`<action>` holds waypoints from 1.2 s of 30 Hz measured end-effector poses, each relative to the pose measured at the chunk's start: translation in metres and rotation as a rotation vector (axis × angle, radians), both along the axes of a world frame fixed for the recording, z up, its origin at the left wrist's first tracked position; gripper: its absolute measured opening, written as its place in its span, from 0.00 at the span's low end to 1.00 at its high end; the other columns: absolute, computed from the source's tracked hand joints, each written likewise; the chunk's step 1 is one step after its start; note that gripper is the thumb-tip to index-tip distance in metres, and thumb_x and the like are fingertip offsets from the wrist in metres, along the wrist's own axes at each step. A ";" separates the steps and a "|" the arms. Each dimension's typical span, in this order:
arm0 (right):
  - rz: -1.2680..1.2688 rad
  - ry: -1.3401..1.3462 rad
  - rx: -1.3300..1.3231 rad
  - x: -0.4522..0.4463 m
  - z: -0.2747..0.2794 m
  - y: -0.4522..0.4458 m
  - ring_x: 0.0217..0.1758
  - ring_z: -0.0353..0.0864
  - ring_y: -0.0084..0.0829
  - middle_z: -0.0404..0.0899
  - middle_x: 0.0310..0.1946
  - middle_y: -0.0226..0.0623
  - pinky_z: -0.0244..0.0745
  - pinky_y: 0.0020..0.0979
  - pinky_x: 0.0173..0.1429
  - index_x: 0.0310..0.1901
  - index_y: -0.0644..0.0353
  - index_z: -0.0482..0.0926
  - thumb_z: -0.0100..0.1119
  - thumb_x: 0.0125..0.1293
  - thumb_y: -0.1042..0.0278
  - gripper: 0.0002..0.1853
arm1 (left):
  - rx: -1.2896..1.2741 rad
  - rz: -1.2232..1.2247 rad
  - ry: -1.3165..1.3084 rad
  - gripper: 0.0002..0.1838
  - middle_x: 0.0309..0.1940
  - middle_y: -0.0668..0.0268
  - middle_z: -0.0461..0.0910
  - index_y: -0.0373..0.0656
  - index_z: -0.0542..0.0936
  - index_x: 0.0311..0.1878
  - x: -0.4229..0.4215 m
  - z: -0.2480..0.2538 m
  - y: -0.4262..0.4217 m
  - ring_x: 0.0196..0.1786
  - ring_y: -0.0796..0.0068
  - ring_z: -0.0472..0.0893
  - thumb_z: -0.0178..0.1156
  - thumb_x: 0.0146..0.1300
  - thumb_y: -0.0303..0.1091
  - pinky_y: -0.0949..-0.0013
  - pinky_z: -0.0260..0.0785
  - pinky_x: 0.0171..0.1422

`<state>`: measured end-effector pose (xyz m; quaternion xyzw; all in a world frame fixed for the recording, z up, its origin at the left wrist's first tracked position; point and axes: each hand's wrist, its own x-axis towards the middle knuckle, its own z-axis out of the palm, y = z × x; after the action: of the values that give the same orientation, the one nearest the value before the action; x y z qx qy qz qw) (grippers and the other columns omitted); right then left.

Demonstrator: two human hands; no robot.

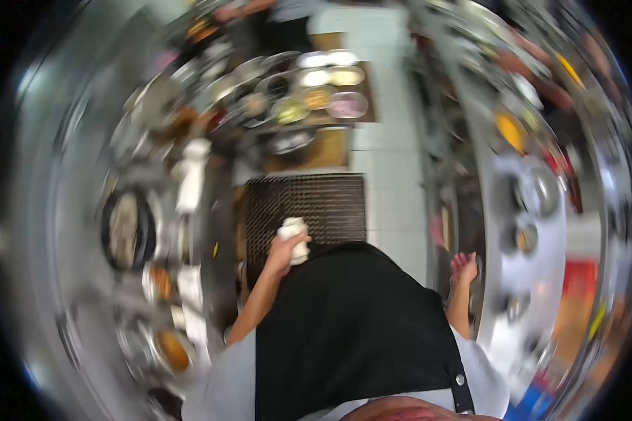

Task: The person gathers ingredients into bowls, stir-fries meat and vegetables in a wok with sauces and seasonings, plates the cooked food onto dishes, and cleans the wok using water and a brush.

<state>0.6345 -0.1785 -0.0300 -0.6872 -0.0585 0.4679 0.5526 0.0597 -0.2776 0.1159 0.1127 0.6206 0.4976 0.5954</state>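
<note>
My left hand [282,254] is closed around a white bundled cloth [296,238], held in front of the black apron [351,330]. Below the cloth lies a dark ribbed floor mat [305,203]. Out to the right, my right hand [463,268] hangs beside the edge of the steel counter [495,281]. Its fingers look spread and hold nothing that I can see, though motion blurs them.
A black pan [148,228] sits on the left-hand stove beside white cloths [192,175]. Ahead, several ingredient bowls [347,105] stand together. Pale floor tiles [393,189] run between the counters. Another person [288,21] stands at the far end.
</note>
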 end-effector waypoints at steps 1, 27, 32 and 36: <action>0.223 0.053 -0.043 -0.035 -0.017 0.028 0.48 0.85 0.39 0.81 0.49 0.41 0.82 0.37 0.42 0.66 0.61 0.70 0.54 0.78 0.43 0.30 | 0.004 0.023 -0.020 0.18 0.41 0.63 0.86 0.37 0.80 0.57 -0.011 -0.003 -0.016 0.38 0.70 0.86 0.69 0.66 0.29 0.67 0.79 0.38; 2.287 -0.573 0.623 -0.959 0.000 0.167 0.60 0.85 0.51 0.86 0.55 0.52 0.78 0.44 0.66 0.58 0.59 0.82 0.72 0.58 0.54 0.29 | 0.722 0.415 -0.552 0.30 0.74 0.55 0.72 0.42 0.66 0.76 -0.391 0.024 0.032 0.69 0.48 0.78 0.48 0.81 0.51 0.45 0.74 0.70; 2.181 -0.376 0.766 -0.940 0.051 0.139 0.66 0.81 0.45 0.82 0.61 0.52 0.74 0.43 0.70 0.62 0.61 0.80 0.72 0.61 0.57 0.29 | 0.701 0.483 -0.513 0.17 0.41 0.72 0.85 0.53 0.83 0.55 -0.459 0.009 0.215 0.43 0.73 0.85 0.66 0.72 0.51 0.60 0.79 0.44; 2.089 -0.044 0.474 -0.897 0.103 0.127 0.63 0.82 0.45 0.83 0.60 0.50 0.75 0.46 0.68 0.65 0.62 0.77 0.71 0.65 0.57 0.30 | 0.736 0.573 -0.631 0.15 0.41 0.71 0.85 0.52 0.83 0.54 -0.471 -0.015 0.275 0.43 0.71 0.85 0.66 0.71 0.48 0.64 0.78 0.46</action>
<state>-0.2629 -0.0516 0.0726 -0.1803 -0.7170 0.6733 -0.0034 -0.4112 -0.0023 0.1010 -0.0144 0.2035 0.8327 0.5148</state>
